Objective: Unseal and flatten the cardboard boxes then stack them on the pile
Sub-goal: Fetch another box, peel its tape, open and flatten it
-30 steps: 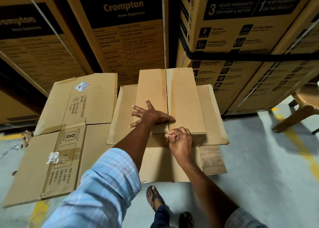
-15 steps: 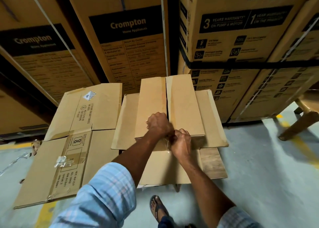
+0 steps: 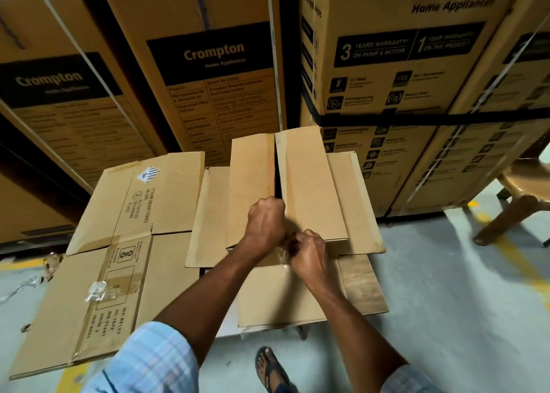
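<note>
Fingers of right hand [image 3: 308, 254] pinch crinkled clear tape [image 3: 284, 263]; left hand [image 3: 265, 223] curls round the flat cardboard box [image 3: 312, 184] flap.

**Warehouse stock and chair**

Tall Crompton cartons [image 3: 214, 74] stand along the back, one bound by a black strap [image 3: 416, 119]. A brown chair [image 3: 525, 188] stands at right on the grey floor [image 3: 452, 309], near a yellow line [image 3: 519, 263].

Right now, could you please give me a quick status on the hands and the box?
Left hand grips box flap. Right hand pinches clear tape. Not yet flattened; flattened carton alongside, clear of hands.
</note>
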